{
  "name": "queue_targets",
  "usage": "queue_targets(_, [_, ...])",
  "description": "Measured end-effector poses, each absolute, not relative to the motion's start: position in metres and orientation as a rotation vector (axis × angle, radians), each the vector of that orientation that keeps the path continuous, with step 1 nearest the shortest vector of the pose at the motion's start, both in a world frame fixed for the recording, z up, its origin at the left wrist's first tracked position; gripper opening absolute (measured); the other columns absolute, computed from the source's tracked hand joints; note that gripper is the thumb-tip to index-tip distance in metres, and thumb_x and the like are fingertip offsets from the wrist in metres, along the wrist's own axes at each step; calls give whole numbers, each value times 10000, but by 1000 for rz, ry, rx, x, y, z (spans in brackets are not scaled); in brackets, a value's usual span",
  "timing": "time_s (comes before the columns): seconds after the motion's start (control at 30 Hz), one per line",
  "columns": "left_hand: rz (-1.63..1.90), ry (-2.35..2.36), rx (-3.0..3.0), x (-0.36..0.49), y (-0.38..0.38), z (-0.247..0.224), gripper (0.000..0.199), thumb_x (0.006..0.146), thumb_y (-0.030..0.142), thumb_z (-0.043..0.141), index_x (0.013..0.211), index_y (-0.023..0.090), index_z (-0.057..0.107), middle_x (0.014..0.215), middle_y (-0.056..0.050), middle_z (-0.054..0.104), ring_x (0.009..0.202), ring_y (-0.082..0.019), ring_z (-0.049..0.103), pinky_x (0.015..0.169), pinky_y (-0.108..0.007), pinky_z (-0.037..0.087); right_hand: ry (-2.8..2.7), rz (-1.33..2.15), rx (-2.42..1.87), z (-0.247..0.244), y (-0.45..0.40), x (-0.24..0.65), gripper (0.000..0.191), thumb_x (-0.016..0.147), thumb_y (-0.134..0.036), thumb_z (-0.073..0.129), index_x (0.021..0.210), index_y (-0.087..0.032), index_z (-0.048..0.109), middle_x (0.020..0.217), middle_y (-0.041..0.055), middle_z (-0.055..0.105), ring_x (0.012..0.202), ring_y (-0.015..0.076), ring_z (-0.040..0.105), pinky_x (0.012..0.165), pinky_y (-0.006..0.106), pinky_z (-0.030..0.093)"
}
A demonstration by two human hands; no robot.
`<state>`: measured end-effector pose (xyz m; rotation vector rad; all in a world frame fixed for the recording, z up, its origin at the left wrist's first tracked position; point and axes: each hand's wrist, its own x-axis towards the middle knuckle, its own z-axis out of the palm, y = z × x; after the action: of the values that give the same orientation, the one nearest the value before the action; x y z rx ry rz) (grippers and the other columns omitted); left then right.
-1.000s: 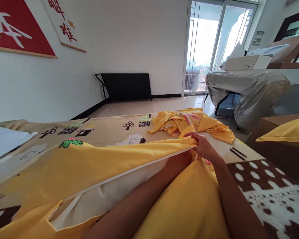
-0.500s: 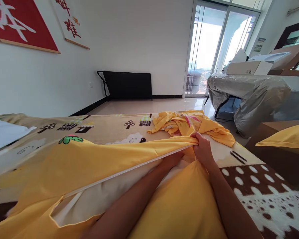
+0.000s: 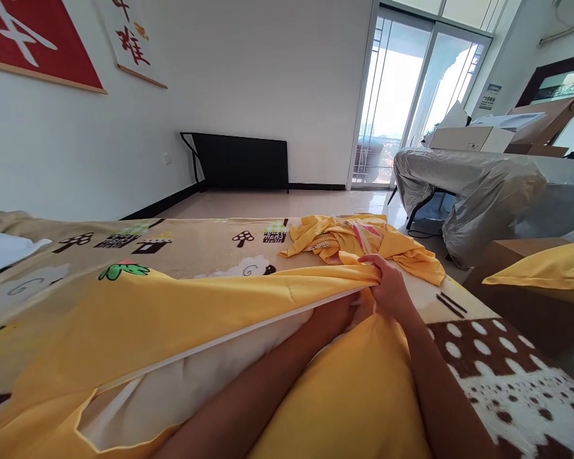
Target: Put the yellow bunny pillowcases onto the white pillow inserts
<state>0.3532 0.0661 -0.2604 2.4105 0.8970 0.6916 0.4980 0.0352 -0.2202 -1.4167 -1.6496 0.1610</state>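
Note:
A yellow pillowcase (image 3: 220, 296) with a green leaf print spreads across the bed in front of me, its long pale-edged opening facing me. Cream-white material (image 3: 229, 357) shows inside that opening. My right hand (image 3: 387, 284) is closed on the pillowcase at the right end of the opening, fingers wrapped over the gathered edge. Through the opening reaches my left hand (image 3: 337, 313), just left of the right one; the cloth hides most of its fingers. Below both hands, a full, rounded yellow part (image 3: 349, 395) bulges between my forearms.
A crumpled yellow cloth (image 3: 358, 236) lies on the patterned blanket (image 3: 201, 245) beyond my hands. White fabric (image 3: 9, 250) is at the left. Right of the bed, a yellow pillow (image 3: 550, 268) rests on a cardboard box (image 3: 516, 306), near a plastic-covered table (image 3: 478, 175) holding boxes.
My left hand shows a little more inside the opening, near the right hand. The right hand keeps its hold on the edge. The view has shifted slightly.

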Motion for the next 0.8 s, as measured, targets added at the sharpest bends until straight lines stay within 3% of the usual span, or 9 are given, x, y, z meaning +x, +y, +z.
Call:
queue_targets(0.17, [729,823,2352,346,50,-250,224,862,345,447,874,192,610,886,-11,670,815,-156,577,782,-266,465,-1552,-92,-1583,-225,37,488,488,537,-62,400,966,-162,609,887,78,659,806,209,575,730,284,413])
queue_targets(0.3, [617,714,2377,342,49,-246,214,878,314,410,895,190,584,853,12,659,758,-125,570,691,-210,448,-1575,-130,-1633,-225,37,488,322,552,-91,411,791,-174,610,769,59,624,714,194,540,657,268,390])
queue_targets(0.43, [527,764,2448,346,52,-250,198,847,321,465,973,204,563,973,-32,662,869,-183,590,788,-281,446,-1592,26,-1449,-219,34,491,310,557,-106,421,757,-191,641,747,19,624,705,165,547,654,240,396])
queue_targets(0.63, [642,908,2504,352,52,-253,445,851,285,435,1292,238,414,1163,-77,626,1059,-236,561,924,-369,422,-1516,128,-1320,-216,31,489,345,555,-127,438,783,-193,689,726,4,657,714,170,577,663,242,422])
queue_targets(0.8, [869,970,2343,351,59,-257,376,907,313,352,1248,250,498,1175,-48,638,1197,-232,491,1063,-426,328,-1558,78,-1311,-216,32,490,365,579,-113,435,817,-198,699,781,23,670,765,179,594,694,250,437])
